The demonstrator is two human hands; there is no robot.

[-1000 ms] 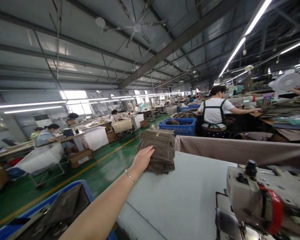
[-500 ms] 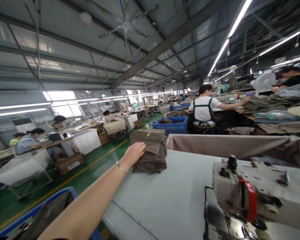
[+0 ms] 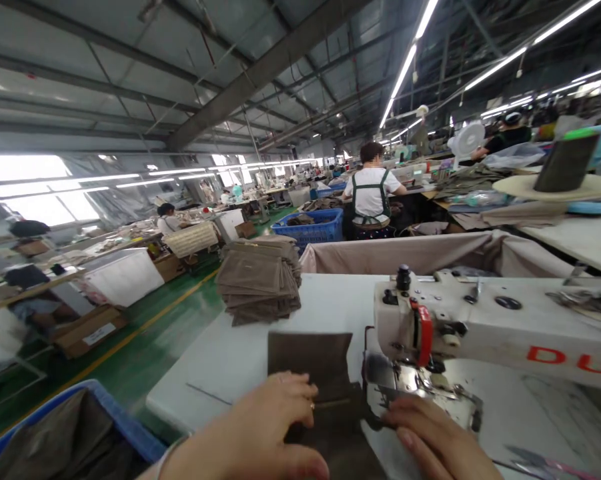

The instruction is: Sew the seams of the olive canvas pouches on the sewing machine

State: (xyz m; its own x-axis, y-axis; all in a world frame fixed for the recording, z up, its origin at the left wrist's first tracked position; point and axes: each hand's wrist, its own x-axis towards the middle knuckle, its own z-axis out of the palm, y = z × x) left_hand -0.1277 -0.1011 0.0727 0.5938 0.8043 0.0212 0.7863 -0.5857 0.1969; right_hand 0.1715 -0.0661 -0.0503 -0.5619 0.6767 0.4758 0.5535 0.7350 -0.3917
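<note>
A dark brown cloth piece (image 3: 310,357) lies flat on the sewing table (image 3: 215,363), beside the machine's needle area. My left hand (image 3: 267,423) rests over its left side with fingers stretched and thumb apart. From the right, my right hand (image 3: 437,433) reaches in with extended fingers, its fingertips by the metal foot of the sewing machine (image 3: 397,320) and close to the cloth's right edge. Whether those fingertips touch the cloth is unclear. A stack of brown cloth pieces (image 3: 260,280) stands at the table's far left corner, apart from both hands.
At lower left, a blue basket (image 3: 125,413) holds more brown cloth. A fabric-lined bin (image 3: 325,257) borders the table's far side, with a co-worker (image 3: 370,190) seated beyond it. Small scissors-like tool (image 3: 545,463) lies at lower right. Green floor runs along the left.
My left hand has left the cloth stack and come back to the brown piece beside the machine. My right hand has come into view. The view has turned right and down.
</note>
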